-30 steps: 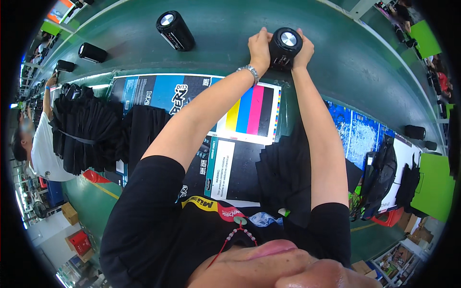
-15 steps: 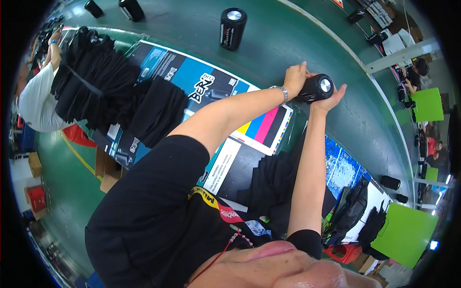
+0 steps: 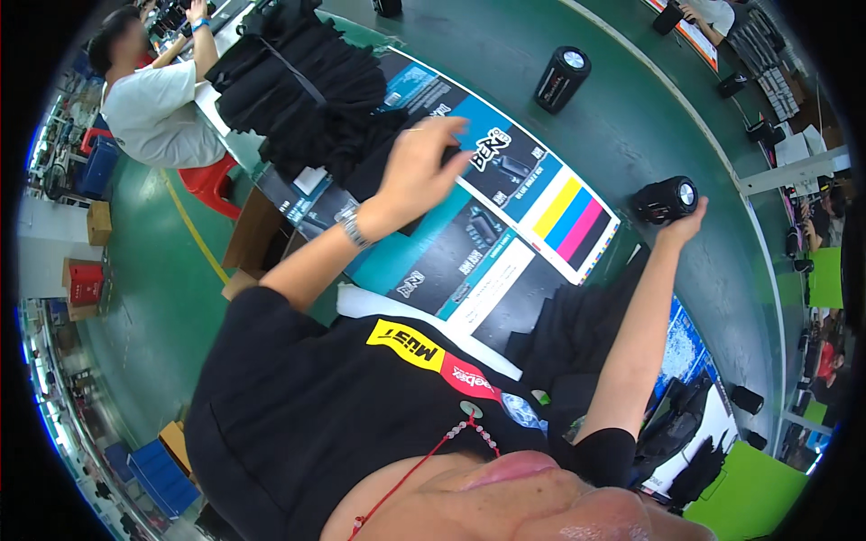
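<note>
Left hand: Since the last frame I see it [image 3: 415, 171] has come off the black cylinder [image 3: 661, 200] and swung left over the desk [image 3: 622, 117], to the near side of the dark cloth. Its fingers are spread, thumb well apart from the rest; I cannot tell from my end whether they touch the cloth.
Right hand: It [image 3: 681, 225] stays on the cylinder alone, curled about the right end; most of its fingers are hidden from my view.
Black cylinder: I have it in the right hand, tipped so its round silver end faces right, between the corner of the printed sheet and the desk's white far edge. I cannot tell whether its underside meets the desk.
Second cylinder: Upright on the desk, this one [image 3: 561, 79] is farther left, between the printed sheet and the far edge.
Printed sheet: It [image 3: 510, 194] lies toward the desk's near edge, a block of coloured bars at its right corner.
Cloth: I count a strapped black bundle [image 3: 298, 81] toward the desk's left end and a loose black pile [image 3: 577, 325] at the near edge, beside the right forearm.
Co-worker: Someone in a white shirt [image 3: 162, 113] sits on a red stool [image 3: 209, 187] by the left end.
</note>
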A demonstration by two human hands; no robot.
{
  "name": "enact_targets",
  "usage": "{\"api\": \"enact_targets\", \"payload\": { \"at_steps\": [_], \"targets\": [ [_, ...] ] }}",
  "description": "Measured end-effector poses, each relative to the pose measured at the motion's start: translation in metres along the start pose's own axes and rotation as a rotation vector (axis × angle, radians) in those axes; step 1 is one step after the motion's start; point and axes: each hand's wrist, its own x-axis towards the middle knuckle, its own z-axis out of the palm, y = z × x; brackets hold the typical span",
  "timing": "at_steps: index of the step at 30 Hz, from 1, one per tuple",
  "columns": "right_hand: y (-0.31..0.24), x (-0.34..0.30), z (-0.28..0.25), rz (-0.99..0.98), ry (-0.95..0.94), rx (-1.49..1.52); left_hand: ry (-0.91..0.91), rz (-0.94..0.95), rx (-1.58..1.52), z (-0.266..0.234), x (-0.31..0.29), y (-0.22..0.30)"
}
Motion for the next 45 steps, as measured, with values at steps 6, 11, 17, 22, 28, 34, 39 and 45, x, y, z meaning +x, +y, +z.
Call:
{"api": "enact_targets", "payload": {
  "at_steps": [6,11,17,22,28,34,39,45],
  "targets": [
    [-0.055,-0.089,0.038,-0.598,0.451,-0.24,-0.125,-0.163,0.322,-0.047,-0.067,-0.043],
    [-0.042,-0.241,0.11,-0.598,-0.209,-0.578,-0.051,-0.108,0.455,-0.036,-0.058,-0.031],
    [0.07,-0.307,0.149,-0.667,-0.534,-0.879,-0.116,-0.025,0.225,-0.001,-0.039,-0.027],
    [0.071,-0.307,0.146,-0.666,-0.612,-0.729,0.002,-0.093,0.184,-0.008,-0.045,-0.036],
    [0.052,-0.305,0.144,-0.659,-0.466,-0.527,0.064,0.019,0.374,-0.024,-0.035,-0.033],
    [0.024,-0.303,0.145,-0.134,-0.368,-0.293,0.237,-0.021,0.431,-0.051,-0.019,-0.03],
    [0.037,-0.285,0.133,0.37,-0.502,0.528,0.245,-0.219,0.206,-0.048,-0.011,-0.03],
    [0.027,-0.271,0.125,0.479,-0.629,0.587,0.027,-0.305,-0.451,-0.038,-0.007,0.003]
  ]
}}
